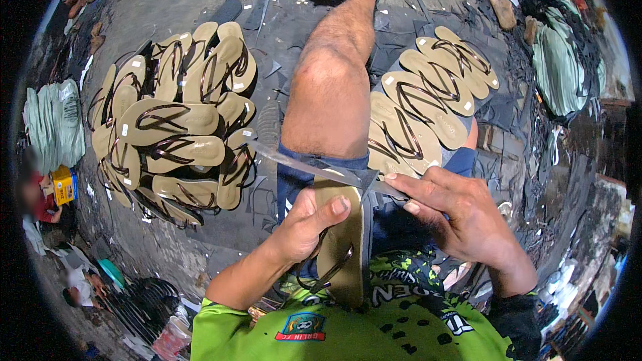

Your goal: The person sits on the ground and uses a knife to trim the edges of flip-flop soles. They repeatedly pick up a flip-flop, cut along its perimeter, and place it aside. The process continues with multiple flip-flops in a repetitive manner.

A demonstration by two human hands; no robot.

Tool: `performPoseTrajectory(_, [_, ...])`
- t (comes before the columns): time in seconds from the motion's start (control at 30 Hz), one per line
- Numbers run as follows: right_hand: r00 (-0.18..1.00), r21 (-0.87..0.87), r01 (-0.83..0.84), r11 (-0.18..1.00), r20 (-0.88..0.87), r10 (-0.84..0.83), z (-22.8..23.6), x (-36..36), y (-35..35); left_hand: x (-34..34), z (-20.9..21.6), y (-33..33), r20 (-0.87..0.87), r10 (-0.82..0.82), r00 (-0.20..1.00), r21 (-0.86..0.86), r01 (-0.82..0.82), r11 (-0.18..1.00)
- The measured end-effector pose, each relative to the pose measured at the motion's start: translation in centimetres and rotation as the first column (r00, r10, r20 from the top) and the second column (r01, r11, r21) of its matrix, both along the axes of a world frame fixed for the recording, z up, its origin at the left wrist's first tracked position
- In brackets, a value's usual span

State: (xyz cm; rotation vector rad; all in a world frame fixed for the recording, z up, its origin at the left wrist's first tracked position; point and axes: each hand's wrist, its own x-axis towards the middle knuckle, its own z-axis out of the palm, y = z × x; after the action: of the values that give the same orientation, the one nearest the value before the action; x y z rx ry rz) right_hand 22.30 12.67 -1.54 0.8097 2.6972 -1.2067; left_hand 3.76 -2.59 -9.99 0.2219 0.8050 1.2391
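Your left hand (304, 224) clenches the light, bendy tan foam flip-flop (341, 241) mid-sole, while your right hand (461, 217) at three o'clock pinches the long steel blade (301, 166).

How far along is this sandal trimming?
Two piles of tan rubber flip-flops with dark straps look finished: a big heap left, a neat row right. In hand: the left hand grips one tan flip-flop while the right hand draws a long metal blade across it. What remains cannot be told.
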Motion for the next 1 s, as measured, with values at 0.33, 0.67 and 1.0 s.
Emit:
performPoseTrajectory(0.33, [0.975, -0.096, -0.220, 0.971, 0.007, 0.222, -0.7, -2.0, 3.7, 0.8, 0.8, 1.8, -0.110, -0.128, 0.986, 0.077, 0.137, 0.988])
performPoseTrajectory(0.67, [0.782, -0.784, 0.242, 0.572, -0.191, -0.593, -4.5, 1.8, 0.6, -7.0, 2.4, 0.9, -0.664, -0.134, 0.736, -0.003, 0.177, 0.984])
performPoseTrajectory(1.0, [0.675, -0.215, 0.401, 0.891, -0.588, -0.446, -7.6, 3.6, -7.0, -2.8, 3.4, -1.2, -0.296, 0.657, 0.693, 0.194, -0.630, 0.752])
